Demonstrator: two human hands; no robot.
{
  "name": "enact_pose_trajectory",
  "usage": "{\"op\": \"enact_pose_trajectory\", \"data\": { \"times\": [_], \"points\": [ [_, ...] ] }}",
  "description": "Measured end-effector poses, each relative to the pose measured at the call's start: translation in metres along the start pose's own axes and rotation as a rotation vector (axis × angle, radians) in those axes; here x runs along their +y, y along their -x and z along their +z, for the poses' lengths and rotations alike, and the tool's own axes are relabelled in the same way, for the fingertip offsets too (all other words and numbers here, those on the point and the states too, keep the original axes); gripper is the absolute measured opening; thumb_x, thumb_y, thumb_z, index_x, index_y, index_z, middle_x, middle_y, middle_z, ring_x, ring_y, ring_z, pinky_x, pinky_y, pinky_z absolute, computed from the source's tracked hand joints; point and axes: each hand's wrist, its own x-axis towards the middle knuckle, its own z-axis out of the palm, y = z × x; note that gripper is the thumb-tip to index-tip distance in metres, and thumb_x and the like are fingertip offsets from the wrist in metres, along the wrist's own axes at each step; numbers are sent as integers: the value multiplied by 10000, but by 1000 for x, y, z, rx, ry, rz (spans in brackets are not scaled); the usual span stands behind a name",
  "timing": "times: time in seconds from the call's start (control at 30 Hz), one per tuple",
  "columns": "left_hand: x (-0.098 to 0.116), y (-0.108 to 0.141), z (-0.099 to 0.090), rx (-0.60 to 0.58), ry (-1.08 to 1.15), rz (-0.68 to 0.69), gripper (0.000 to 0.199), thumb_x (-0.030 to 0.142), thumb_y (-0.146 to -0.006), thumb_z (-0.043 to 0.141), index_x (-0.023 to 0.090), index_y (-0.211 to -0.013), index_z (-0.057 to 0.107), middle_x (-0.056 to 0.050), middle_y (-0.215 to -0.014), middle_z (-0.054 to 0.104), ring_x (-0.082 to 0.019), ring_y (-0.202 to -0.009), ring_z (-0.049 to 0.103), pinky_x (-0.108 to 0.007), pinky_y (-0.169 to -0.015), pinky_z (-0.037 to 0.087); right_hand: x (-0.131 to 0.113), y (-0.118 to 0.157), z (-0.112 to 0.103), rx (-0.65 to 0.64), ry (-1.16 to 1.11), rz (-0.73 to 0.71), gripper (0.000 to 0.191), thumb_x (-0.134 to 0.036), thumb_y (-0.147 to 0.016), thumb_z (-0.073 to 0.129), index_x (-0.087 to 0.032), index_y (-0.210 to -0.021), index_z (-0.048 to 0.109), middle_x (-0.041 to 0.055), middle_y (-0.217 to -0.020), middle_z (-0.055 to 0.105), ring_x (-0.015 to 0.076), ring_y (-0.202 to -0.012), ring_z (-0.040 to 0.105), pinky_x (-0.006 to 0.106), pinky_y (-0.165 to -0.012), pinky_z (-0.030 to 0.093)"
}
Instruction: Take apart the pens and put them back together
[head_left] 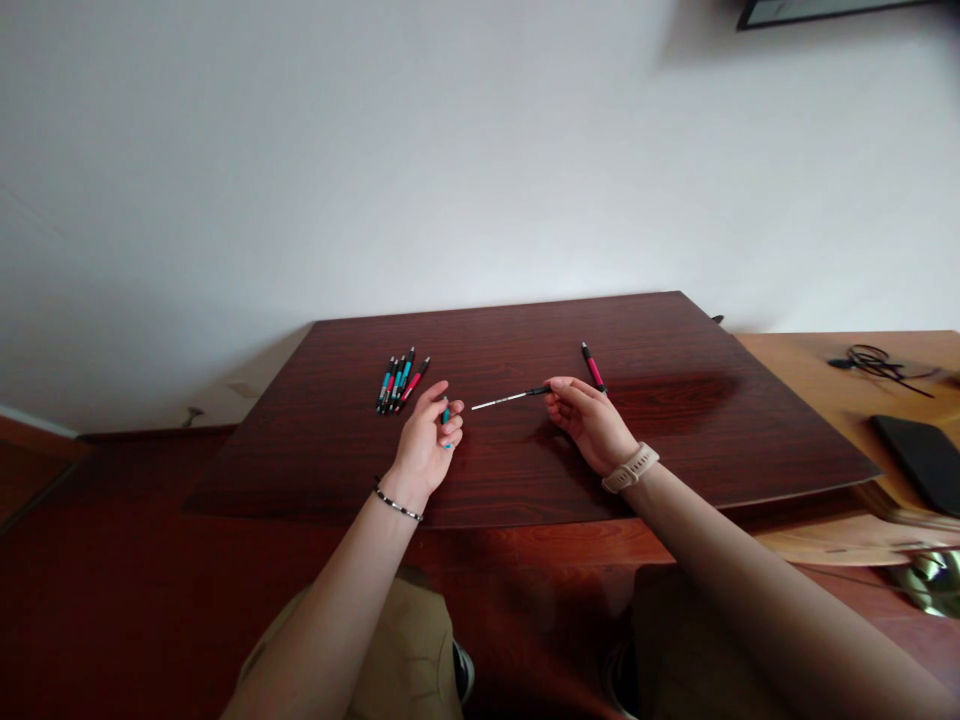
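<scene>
My left hand (427, 440) is closed round a teal pen barrel (445, 412), most of it hidden by the fingers. Between the thumb and fingers of my right hand (589, 418) is the black grip part of a pen (538, 390). A thin white ink refill (499, 402) sticks out of that part towards my left hand, its free end apart from the barrel. Beyond my right hand lies a pink and black pen (593, 367). Several teal or pink pens (400, 380) lie side by side past my left hand.
The dark wooden table (495, 340) stands against a white wall. On its right is a lighter wooden desk (787, 360) with a black cable (877, 365) and a flat black device (919, 460). Part of a screen (810, 8) shows at the upper right.
</scene>
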Motion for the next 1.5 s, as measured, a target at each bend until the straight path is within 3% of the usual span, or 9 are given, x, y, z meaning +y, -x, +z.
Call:
{"op": "enact_pose_trajectory", "data": {
  "times": [0.2, 0.33, 0.53, 0.63, 0.8, 0.9, 1.1, 1.3, 1.5],
  "points": [
    [-2, 0, 1, -19, -102, -13, 130, 152, -894, 722, 115, -1016, 745, -81, -881, 724, -34, -528, 513, -121, -426, 349, 0, 0, 0, -1, 1, 0, 328, -440, -761, 945, -219, -951, 795, 5, -834, 749, 106, -696, 644, 219, -653, 531],
    [0, 1, -1, -85, -78, -106, 319, 244, -918, 623, 54, -1119, 781, -166, -944, 772, -106, -598, 611, -190, -486, 467, 1, 0, -1, 2, -4, 2, 328, -442, -758, 952, -222, -944, 796, 4, -837, 749, 104, -704, 644, 206, -649, 538],
    [-1, 3, -3, -167, -175, -66, 360, 89, -814, 680, 84, -1164, 765, -170, -1053, 800, -115, -691, 688, -187, -608, 539, 0, 0, -1, 3, -1, -1, 326, -438, -758, 946, -219, -946, 794, 2, -830, 748, 102, -689, 638, 211, -642, 535],
    [-5, 3, -2, -152, -259, -43, 240, 283, -928, 755, 106, -1091, 755, -158, -984, 801, -105, -653, 680, -179, -587, 519, -2, 0, -1, 12, -6, -1, 320, -423, -752, 952, -219, -941, 794, 3, -825, 747, 105, -682, 636, 217, -641, 538],
    [-10, 4, -3, -97, -534, 83, 418, 552, -959, 733, 149, -1066, 769, -74, -724, 736, -91, -454, 548, -192, -424, 339, -4, 0, 0, 23, -14, -4, 310, -414, -756, 952, -219, -946, 802, 6, -829, 748, 105, -694, 641, 210, -651, 549],
    [-12, 3, -4, -73, -577, 188, 312, 462, -940, 768, 152, -939, 798, -38, -666, 676, -97, -485, 523, -206, -435, 319, -5, 1, 0, 24, -10, -2, 305, -416, -756, 953, -221, -935, 803, 7, -828, 749, 105, -693, 643, 208, -645, 552],
    [-11, 0, -3, -45, -445, 296, 99, 207, -856, 712, 155, -782, 753, -112, -930, 775, -214, -868, 726, -299, -796, 563, -5, 1, 0, 24, -14, 0, 303, -406, -752, 954, -220, -936, 801, 5, -828, 749, 104, -684, 642, 214, -639, 549],
    [-9, 4, 3, -162, -375, 284, 78, 127, -803, 652, 144, -830, 723, -5, -662, 552, -80, -526, 437, -192, -491, 319, -4, 0, 0, 11, -21, 5, 302, -404, -760, 953, -217, -944, 803, 2, -834, 749, 96, -697, 645, 200, -652, 544],
    [-13, 7, 7, -157, -407, 273, 94, 222, -858, 776, 178, -937, 751, 49, -620, 423, -77, -504, 314, -204, -457, 240, -2, 1, 0, 1, 4, 2, 324, -440, -761, 947, -226, -951, 797, 3, -835, 750, 109, -688, 641, 226, -648, 539]
  ]
}}
